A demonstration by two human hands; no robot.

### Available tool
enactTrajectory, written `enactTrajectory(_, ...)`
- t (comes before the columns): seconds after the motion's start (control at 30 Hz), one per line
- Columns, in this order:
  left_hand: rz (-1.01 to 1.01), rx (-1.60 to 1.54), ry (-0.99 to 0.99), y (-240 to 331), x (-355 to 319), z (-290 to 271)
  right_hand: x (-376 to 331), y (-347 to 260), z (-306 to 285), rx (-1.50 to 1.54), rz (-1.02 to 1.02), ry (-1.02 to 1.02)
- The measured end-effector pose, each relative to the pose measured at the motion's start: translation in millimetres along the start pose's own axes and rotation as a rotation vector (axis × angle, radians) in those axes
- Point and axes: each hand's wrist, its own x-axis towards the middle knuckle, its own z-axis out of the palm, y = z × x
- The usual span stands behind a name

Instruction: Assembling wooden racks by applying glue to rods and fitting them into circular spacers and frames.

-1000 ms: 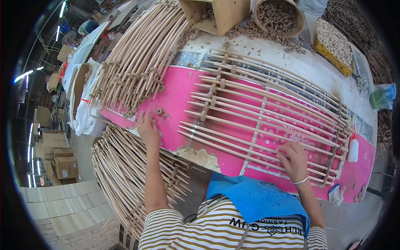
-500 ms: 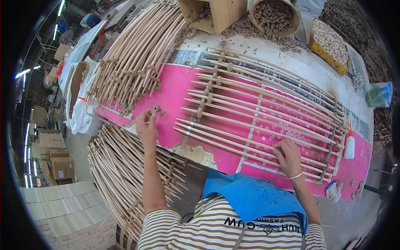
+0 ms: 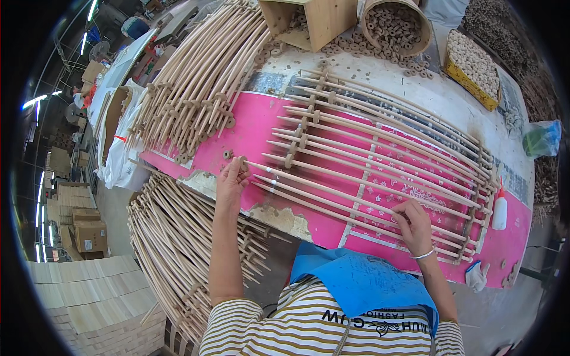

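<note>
Item, nearest: my left hand point(image 3: 231, 183), fingers curled and pinching the near end of a pale wooden rod point(image 3: 332, 191), thumb and forefinger closed at its tip beside a small wooden ring; held so, I judge, to keep the rod square with its neighbours. Item: my right hand point(image 3: 414, 222), a bangle at the wrist, fingers bent and pressing down on the same run of rods further along; whether it grips one or only rests on it I cannot tell. Item, under both hands: a pink work table point(image 3: 252, 127), surface chipped to bare patches at its near edge, carrying a grid of rods point(image 3: 380, 142), long, round, smooth, unpainted, laid parallel with cross-pieces and ring spacers near each end. Item, past my right hand: a white glue bottle point(image 3: 500, 210) standing at the grid's far corner, within reach. Item, below my left forearm: a stack of finished rod frames point(image 3: 172, 237). Item, beyond my left hand: a heap of loose rods point(image 3: 202, 83) with rings threaded on. Item, farthest: a wooden box point(image 3: 317, 18), a round tub of rings point(image 3: 395, 26), a yellow tray of beads point(image 3: 472, 68).
</note>
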Motion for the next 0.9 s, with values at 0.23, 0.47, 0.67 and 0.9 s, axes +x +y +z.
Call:
enactTrajectory(0.23,-0.004,-0.023,-0.039,1.4,-2.0,3.8,-0.7,5.3,0.4,-0.026,-0.029,-0.008)
enactTrajectory(0.47,-0.077,0.07,-0.047,6.9,-13.4,23.5,12.4,-9.6,10.2,-0.052,-0.084,0.023)
enactTrajectory(0.67,-0.117,0.067,-0.038,5.0,-18.4,29.2,15.3,-12.1,12.4,0.025,0.001,-0.013)
enactTrajectory(0.9,-0.072,0.067,-0.097,7.9,-20.9,28.9,15.7,-14.2,14.6,-0.071,-0.051,0.034)
